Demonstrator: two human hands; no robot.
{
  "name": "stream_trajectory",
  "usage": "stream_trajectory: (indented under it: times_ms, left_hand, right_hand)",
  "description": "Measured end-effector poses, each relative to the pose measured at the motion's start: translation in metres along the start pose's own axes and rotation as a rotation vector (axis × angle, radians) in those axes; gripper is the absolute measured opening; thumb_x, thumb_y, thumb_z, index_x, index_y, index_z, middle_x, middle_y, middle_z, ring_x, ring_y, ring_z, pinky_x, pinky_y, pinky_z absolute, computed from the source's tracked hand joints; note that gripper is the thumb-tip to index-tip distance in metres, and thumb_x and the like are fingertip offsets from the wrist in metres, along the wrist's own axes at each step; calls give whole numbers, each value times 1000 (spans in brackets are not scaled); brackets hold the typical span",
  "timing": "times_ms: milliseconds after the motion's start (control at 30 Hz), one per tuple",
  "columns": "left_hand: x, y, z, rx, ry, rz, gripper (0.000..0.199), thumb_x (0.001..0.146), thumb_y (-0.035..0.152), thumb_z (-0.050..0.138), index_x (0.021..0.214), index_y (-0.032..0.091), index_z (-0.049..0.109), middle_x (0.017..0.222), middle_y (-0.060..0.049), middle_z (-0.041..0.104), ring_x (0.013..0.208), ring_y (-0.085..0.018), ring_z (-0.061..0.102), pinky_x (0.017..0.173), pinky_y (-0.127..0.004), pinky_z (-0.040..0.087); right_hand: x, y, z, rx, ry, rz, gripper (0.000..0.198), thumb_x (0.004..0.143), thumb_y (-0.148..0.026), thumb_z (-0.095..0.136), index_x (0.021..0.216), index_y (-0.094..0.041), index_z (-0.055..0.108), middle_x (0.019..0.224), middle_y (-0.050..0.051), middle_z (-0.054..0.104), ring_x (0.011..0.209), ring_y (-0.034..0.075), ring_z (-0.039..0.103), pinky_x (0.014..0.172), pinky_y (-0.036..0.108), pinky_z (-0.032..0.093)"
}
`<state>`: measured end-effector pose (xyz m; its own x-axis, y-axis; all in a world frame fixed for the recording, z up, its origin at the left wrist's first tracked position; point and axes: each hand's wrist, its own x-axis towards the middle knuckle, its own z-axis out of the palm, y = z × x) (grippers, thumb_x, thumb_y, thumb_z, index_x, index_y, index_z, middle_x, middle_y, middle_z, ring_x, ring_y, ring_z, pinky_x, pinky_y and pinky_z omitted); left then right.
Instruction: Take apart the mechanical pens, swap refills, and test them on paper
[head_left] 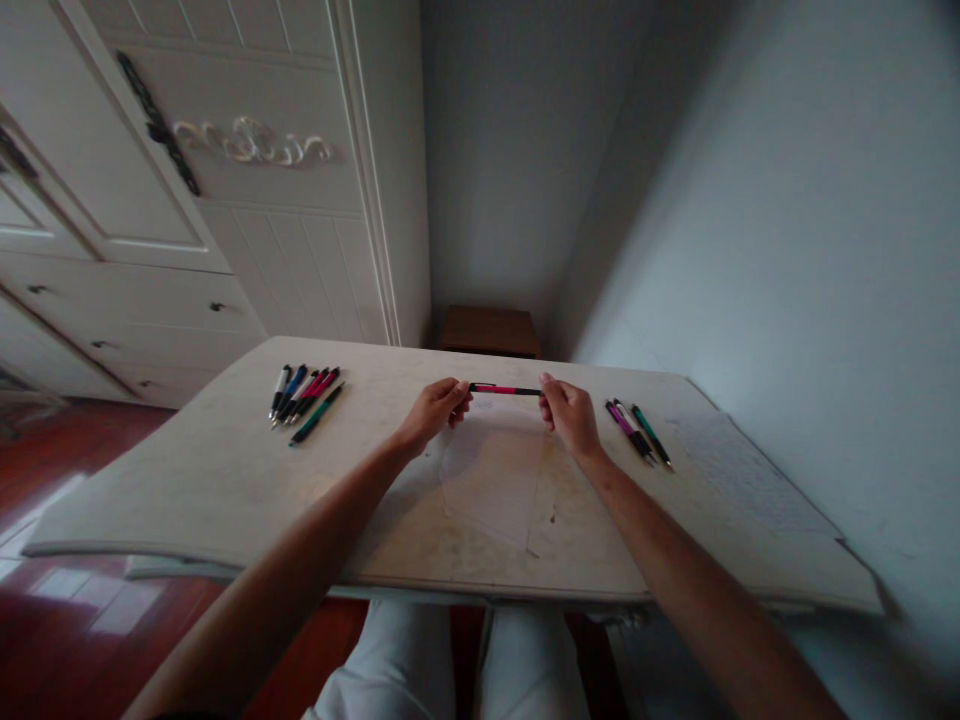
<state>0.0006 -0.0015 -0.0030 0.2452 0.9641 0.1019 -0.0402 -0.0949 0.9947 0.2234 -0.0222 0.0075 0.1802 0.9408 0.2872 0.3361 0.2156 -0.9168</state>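
A red pen with black ends (pixel 504 390) is held level between my two hands, above the far half of the table. My left hand (pixel 439 410) pinches its clip end. The other black end is between the fingers and thumb of my right hand (pixel 570 412). Beneath the pen lies a thin pale sheet of paper (pixel 491 470), with faint writing near its top edge. To the left is a group of several pens (pixel 304 395), with a green pen (pixel 318 414) at its right side. On the right lie a few more pens (pixel 630 428), purple, white and green.
The white table (pixel 187 490) has worn, stained patches. A handwritten sheet (pixel 750 470) lies at its right edge, near the pale wall (pixel 825 250). White cabinets (pixel 300 240) stand at the left, and a brown wooden piece (pixel 491 328) sits behind the table.
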Motion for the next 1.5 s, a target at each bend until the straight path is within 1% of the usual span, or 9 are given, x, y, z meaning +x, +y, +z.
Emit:
stream_trajectory:
  times_ms: [267,500,633,767,967,1067,1167,1267,1500]
  left_hand:
    - [1,5,-1,232,106,173,24,79,39,63,72,16,64,65,-3,64,55,-12,53,53,-23,42]
    - [-7,16,2,173,143,219,25,80,38,63,70,15,70,64,-5,65,58,-13,56,58,-24,45]
    - [-5,15,3,-36,160,182,29,80,39,65,71,13,70,69,-7,67,61,-13,58,60,-25,46]
    - [1,13,2,-370,213,0,22,77,33,68,72,12,66,73,-7,69,69,-15,64,60,-24,47]
    - [1,21,-2,-838,191,-307,21,89,28,54,74,15,58,80,-7,69,76,-17,68,68,-29,54]
    - [-3,25,-1,-999,106,-331,23,92,25,48,73,15,55,62,0,57,55,-10,58,57,-25,50]
    - [-6,26,-1,-1073,43,-338,26,93,24,44,69,14,52,51,6,39,37,-5,36,38,-17,31]
    - [-8,26,-3,-1076,45,-320,25,89,23,43,67,15,51,48,8,28,33,-4,25,33,-17,17]
    - [-9,26,-4,-1085,89,-248,20,82,24,46,64,16,49,50,7,27,36,-5,24,35,-19,21]
  right_hand:
    - [2,3,-3,-58,-29,-13,58,86,-69,45,57,-19,49,45,-3,46,35,7,41,34,19,33]
    - [2,4,-3,-3,-78,58,58,83,-72,48,56,-20,48,44,-3,46,34,8,40,33,19,33]
    - [0,3,-1,-6,-179,43,61,82,-73,49,54,-19,49,42,-3,46,34,7,41,34,19,34]
    - [-2,4,2,25,-294,50,61,80,-74,51,56,-17,53,48,-1,52,39,9,48,37,19,39]
    - [-2,7,3,61,-247,48,61,79,-74,52,59,-16,56,52,0,55,41,9,51,38,20,42]
    - [-2,7,4,51,-250,54,61,78,-75,52,60,-16,56,52,0,56,41,9,51,38,19,42]
    - [-3,7,4,41,-260,58,61,79,-74,52,60,-16,56,52,0,55,41,9,51,38,19,42]
    - [-4,8,5,32,-267,57,61,79,-74,52,61,-16,56,52,0,56,40,8,51,38,19,42]
    - [-5,11,5,15,-290,60,61,79,-75,52,61,-16,56,53,0,56,41,9,51,39,19,41]
